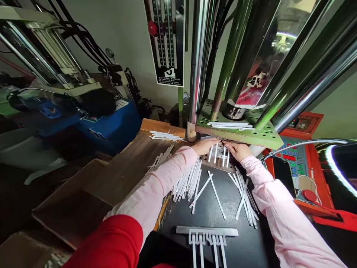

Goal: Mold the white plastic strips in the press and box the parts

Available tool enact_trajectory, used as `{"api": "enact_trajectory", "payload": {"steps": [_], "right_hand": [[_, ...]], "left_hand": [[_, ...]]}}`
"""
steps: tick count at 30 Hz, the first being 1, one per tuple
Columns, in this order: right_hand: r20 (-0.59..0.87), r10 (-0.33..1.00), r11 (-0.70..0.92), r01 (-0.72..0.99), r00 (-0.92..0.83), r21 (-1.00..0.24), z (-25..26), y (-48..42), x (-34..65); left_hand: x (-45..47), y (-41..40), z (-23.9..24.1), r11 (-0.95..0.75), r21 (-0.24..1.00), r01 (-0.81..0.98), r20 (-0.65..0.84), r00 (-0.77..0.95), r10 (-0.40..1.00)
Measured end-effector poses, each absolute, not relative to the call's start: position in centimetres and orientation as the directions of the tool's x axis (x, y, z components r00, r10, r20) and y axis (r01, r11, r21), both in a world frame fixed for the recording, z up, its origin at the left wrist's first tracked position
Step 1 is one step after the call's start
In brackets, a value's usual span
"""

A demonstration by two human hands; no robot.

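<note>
Both my hands reach under the green perforated press plate [266, 137] to a metal fixture [220, 158] holding white strips [216, 153]. My left hand [205, 145] lies at the fixture's far left edge, fingers pressed together on the strip ends. At the fixture's right side my right hand [238, 150] has its fingers curled down onto the strips. Loose white strips [187, 181] lie in a pile on the black table below my left forearm. More strips [245, 199] lie under my right forearm. A grey comb-shaped strip holder [206, 231] lies near the table's front.
Chrome and green columns [198, 63] rise from the press plate. A red control panel [298, 160] with buttons stands at the right. Cardboard boxes [92, 193] sit at the left, beside a blue machine [108, 123]. More white strips [230, 125] rest on the green plate.
</note>
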State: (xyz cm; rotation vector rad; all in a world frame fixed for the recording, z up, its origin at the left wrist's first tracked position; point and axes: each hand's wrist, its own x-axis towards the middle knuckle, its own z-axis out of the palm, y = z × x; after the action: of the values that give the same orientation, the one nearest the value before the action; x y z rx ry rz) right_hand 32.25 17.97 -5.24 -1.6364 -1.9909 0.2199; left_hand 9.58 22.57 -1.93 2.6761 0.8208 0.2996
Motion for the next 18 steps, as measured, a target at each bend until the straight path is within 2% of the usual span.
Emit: {"api": "enact_trajectory", "payload": {"steps": [3,5,10,14,18], "right_hand": [[0.328,0.94,0.254,0.843,-0.098,-0.474,-3.8,17.0,31.7],[0.355,0.931,0.262,0.835,-0.087,-0.484,-2.7,14.9,31.5],[0.434,0.893,0.342,0.805,-0.119,-0.485,-1.7,2.2,32.9],[0.378,0.909,0.325,0.867,-0.176,-0.377,-4.4,-11.5,34.1],[0.328,0.932,0.234,0.947,-0.154,-0.221,-8.7,-20.2,32.9]], "left_hand": [[9.7,21.4,-0.7,-0.775,0.323,0.543,0.072,0.802,0.593],[8.8,19.6,0.4,-0.797,0.3,0.524,0.107,0.812,0.573],[0.6,10.4,2.1,-0.856,0.283,0.433,0.211,0.842,0.496],[-8.6,1.0,0.7,-0.785,0.269,0.558,0.134,0.785,0.605],[-12.8,-5.3,-2.9,-0.688,0.152,0.709,0.078,0.686,0.724]]}}
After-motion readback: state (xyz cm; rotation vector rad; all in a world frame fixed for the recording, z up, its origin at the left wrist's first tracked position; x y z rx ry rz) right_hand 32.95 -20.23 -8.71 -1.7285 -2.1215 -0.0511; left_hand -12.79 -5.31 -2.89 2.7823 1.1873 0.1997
